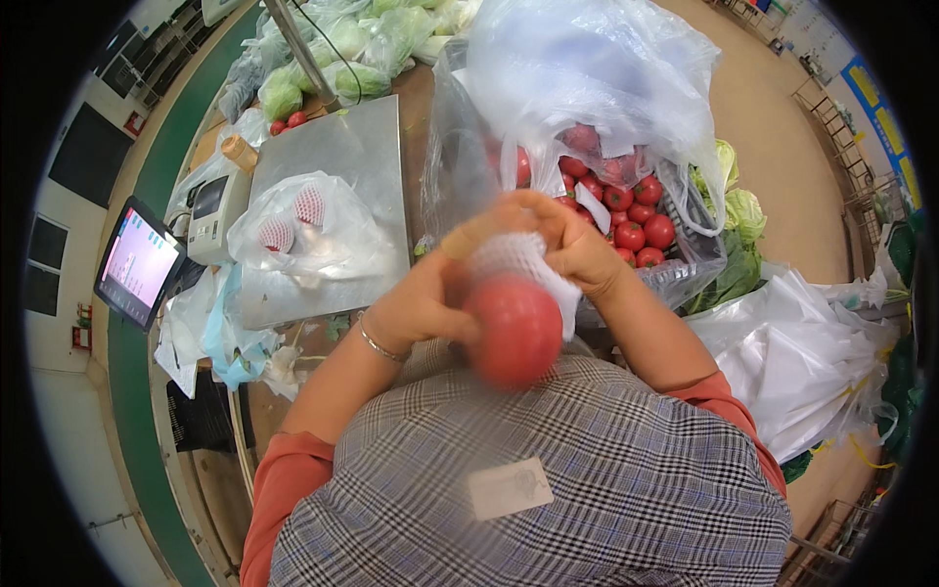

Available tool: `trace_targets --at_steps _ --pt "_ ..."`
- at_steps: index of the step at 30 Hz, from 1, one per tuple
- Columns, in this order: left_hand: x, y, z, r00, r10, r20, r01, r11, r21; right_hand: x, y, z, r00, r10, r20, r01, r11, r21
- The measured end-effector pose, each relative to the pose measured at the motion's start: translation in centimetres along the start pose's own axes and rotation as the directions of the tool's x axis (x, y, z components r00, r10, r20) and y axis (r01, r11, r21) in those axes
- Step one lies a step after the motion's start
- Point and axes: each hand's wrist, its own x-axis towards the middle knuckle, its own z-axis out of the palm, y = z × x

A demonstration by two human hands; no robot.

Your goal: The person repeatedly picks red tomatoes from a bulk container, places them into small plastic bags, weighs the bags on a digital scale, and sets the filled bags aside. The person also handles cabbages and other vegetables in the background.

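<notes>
Close to my chest, my left hand (429, 304) grips a large red tomato (517, 334), its thumb pressed against the near side. My right hand (583, 246) pinches a white foam net sleeve (561, 282), which sits against the tomato's far side. Motion blurs both the tomato and my left fingers. On a metal scale plate (345, 139) to the left lies a clear plastic bag (337, 257). Inside it are two net-sleeved red items, one net (309, 204) behind the other net (276, 235). Beyond my right hand, a plastic-lined crate (689, 253) holds several tomatoes (629, 236).
A large translucent bag (594, 66) covers the crate's far part. Bagged cabbages (359, 77) pile up behind the scale's metal pole (301, 51). A label printer (213, 216) and a lit screen (139, 264) stand left. Plastic bags (792, 352) hang at my right.
</notes>
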Motion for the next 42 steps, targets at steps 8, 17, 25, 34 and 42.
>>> trace_targets --at_steps 8,17,25,34,42 --pt "-1.5 -1.3 -1.7 0.893 0.200 -0.403 -0.013 0.907 0.421 -1.8 0.1 3.7 0.867 -0.285 -0.409 -0.100 0.704 -0.703" --pt "-0.8 -3.8 -2.7 0.856 0.492 -0.155 -0.030 0.349 0.937 -0.4 1.6 8.8 0.737 -0.551 0.392 0.319 -0.227 -0.920" --pt "-2.6 -3.6 -2.6 0.839 0.532 -0.113 -0.141 0.413 0.900 -0.2 1.8 7.2 0.676 -0.587 0.446 0.368 -0.255 -0.894" --pt "-2.8 -1.5 -1.4 0.679 0.682 -0.272 -0.110 0.461 0.880 1.4 3.7 5.9 0.647 -0.762 0.029 0.135 0.076 -0.988" --pt "-4.0 -2.4 -4.9 0.690 0.505 -0.519 0.052 0.680 0.731 3.6 4.4 5.7 0.768 -0.588 0.255 0.236 -0.111 -0.965"
